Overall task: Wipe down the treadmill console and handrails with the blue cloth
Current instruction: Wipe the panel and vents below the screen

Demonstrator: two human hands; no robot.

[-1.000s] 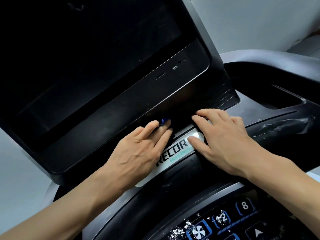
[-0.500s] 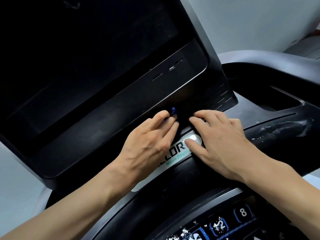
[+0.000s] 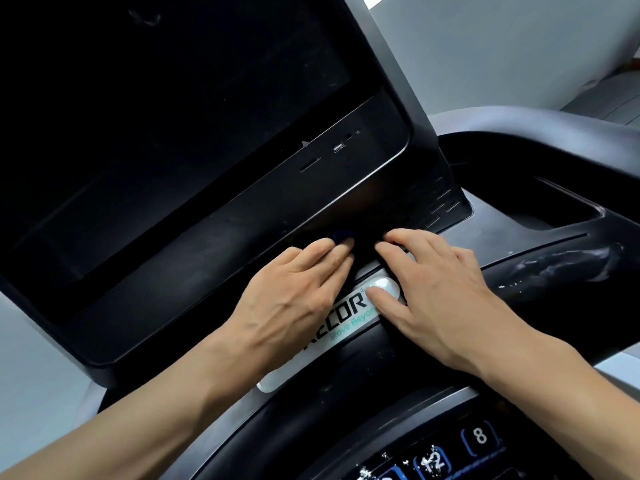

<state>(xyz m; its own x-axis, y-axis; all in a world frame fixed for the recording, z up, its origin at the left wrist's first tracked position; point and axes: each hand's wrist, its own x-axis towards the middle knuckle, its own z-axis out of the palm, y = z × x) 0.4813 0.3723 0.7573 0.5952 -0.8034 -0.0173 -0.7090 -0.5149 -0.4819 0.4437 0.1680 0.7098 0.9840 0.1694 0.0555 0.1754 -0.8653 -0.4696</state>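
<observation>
The black treadmill console [image 3: 214, 216] fills the left and centre, its dark screen tilted above a glossy lower panel. My left hand [image 3: 294, 292] lies flat at the panel's bottom edge, fingers pressed together. Only a small tip of the blue cloth [image 3: 341, 234] shows beyond those fingertips; the rest is hidden under the hand. My right hand [image 3: 436, 289] rests just to the right, fingers spread into the gap under the panel. Its thumb sits on the silver logo strip [image 3: 349, 308]. The dark grey handrail [image 3: 554, 133] curves across the upper right.
A recessed tray [image 3: 540, 206] opens to the right of the console. White smears [image 3: 568, 265] mark the black ledge beside my right hand. Blue-ringed number keys [image 3: 479, 436] with white specks sit at the bottom right. A pale wall lies behind.
My left hand has slid right and up along the panel's lower edge with the cloth, closing on my right hand. The right hand has barely moved.
</observation>
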